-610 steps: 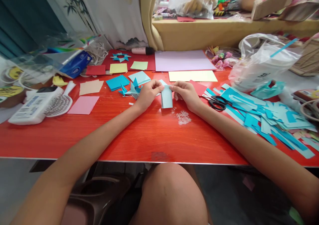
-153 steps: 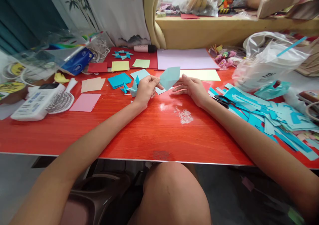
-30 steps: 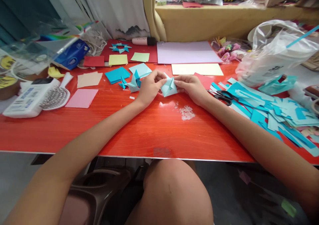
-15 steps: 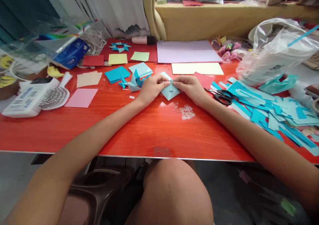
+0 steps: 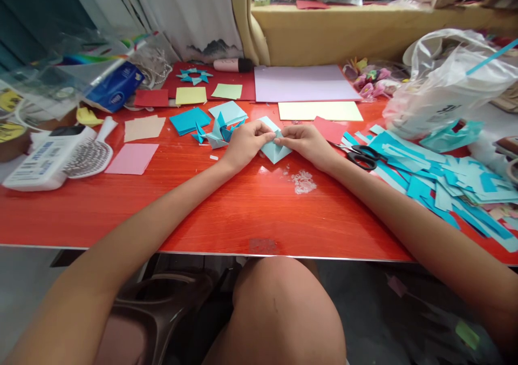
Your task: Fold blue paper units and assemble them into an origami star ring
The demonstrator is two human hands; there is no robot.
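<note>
Across the whole width of my view runs the red counter (image 5: 243, 214), its near edge at 6 o'clock above a bare knee. Taking 12 o'clock as straight away from me, a crumpled plastic bag (image 5: 445, 84) sits at 2 o'clock, and a heap of blue scraps (image 5: 437, 176) spreads below it at 3 o'clock. A lilac sheet (image 5: 303, 83) lies flat at 12 o'clock, with a yellow sheet (image 5: 319, 111) just on its near side. Out at 9 o'clock a hairbrush (image 5: 91, 157) lies beside a pink square (image 5: 132, 158).

Both forearms come in from the bottom corners and meet near the middle. The left hand (image 5: 245, 144) and the right hand (image 5: 307, 143) face each other, each pinching the folded paper (image 5: 275, 150) between thumb and forefinger, their fingertips nearly touching over its upper part. Black scissors (image 5: 360, 157) lie untouched just beside the right wrist, at its 3 o'clock. A cluster of folded blue pieces (image 5: 216, 133) sits at the left hand's 10 o'clock.

The folded paper is pale blue and roughly a diamond, one corner pointing at me, low against the counter. I cannot tell whether it rests there. It lies between the hands, at 3 o'clock from the left and 9 o'clock from the right, neither nearer. Its longer line seems to run from 11 to 5 o'clock.
</note>
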